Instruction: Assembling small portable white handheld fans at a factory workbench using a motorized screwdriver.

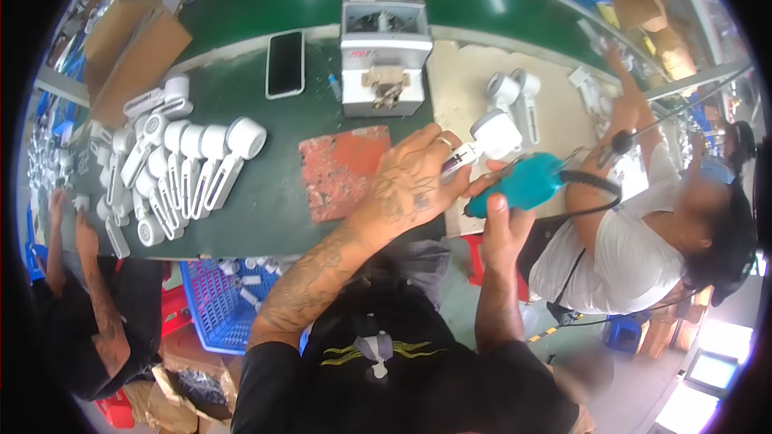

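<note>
My left hand [408,183], reaching across the bench, is closed around the slim handle of a white round-headed device [496,132]. Its head points away to the upper right. Gripped in my right hand [507,231] is a teal electric screwdriver [527,178], close beside the device, its narrow end toward the lower left. A black cord curves off its rear. Whether the bit touches anything, I cannot tell. Left of my hands a speckled red pad [342,170] lies on the green bench top. Two similar white devices [527,104] stand just beyond the held one.
Several white devices [193,145] are lined up on the left. A grey screw feeder [384,52] stands at the back beside a phone [285,64]. Below the bench edge is a blue basket [217,313]. Co-workers sit at left [96,313] and right [619,265].
</note>
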`<state>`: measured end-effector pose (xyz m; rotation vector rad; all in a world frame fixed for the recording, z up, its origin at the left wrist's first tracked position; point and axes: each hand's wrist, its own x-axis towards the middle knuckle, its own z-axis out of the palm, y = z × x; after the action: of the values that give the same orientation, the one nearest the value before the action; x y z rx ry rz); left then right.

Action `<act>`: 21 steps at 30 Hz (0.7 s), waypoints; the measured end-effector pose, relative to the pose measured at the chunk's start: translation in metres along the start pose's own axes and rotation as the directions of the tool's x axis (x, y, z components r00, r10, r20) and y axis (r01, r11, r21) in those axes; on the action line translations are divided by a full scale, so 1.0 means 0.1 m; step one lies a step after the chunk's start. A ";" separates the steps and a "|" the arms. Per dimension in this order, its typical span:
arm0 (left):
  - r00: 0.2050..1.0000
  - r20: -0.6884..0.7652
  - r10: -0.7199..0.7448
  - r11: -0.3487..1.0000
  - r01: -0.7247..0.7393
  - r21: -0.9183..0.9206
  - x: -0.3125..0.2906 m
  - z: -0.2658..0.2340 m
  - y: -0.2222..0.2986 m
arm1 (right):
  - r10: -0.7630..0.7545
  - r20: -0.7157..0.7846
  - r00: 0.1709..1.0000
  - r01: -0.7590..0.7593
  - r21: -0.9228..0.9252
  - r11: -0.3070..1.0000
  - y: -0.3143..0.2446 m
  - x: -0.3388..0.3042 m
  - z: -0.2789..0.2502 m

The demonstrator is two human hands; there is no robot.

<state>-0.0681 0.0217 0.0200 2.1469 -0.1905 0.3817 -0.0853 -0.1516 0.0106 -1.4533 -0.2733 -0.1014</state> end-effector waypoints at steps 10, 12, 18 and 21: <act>0.994 0.036 0.104 0.947 -0.110 0.303 -0.46 -0.58 -0.56 | 0.044 0.123 0.991 -0.077 0.271 0.960 0.02 0.29 0.52; 0.981 0.062 0.185 0.908 -0.195 0.370 -0.48 -0.59 -0.61 | 0.026 0.150 0.988 -0.065 0.262 0.963 -0.05 0.42 0.67; 0.960 -0.005 0.280 0.915 -0.265 0.303 -0.45 -0.56 -0.76 | -0.162 0.184 0.969 0.098 0.317 0.944 0.05 0.74 1.00; 0.974 -0.003 0.226 0.938 -0.217 0.272 -0.41 -0.54 -0.82 | -0.211 0.077 0.975 0.178 0.307 0.935 0.17 0.90 1.13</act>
<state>-0.0947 0.1121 -0.0292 2.3928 -0.3825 0.6039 -0.0083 -0.0294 0.0271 -1.1289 -0.5010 -0.1358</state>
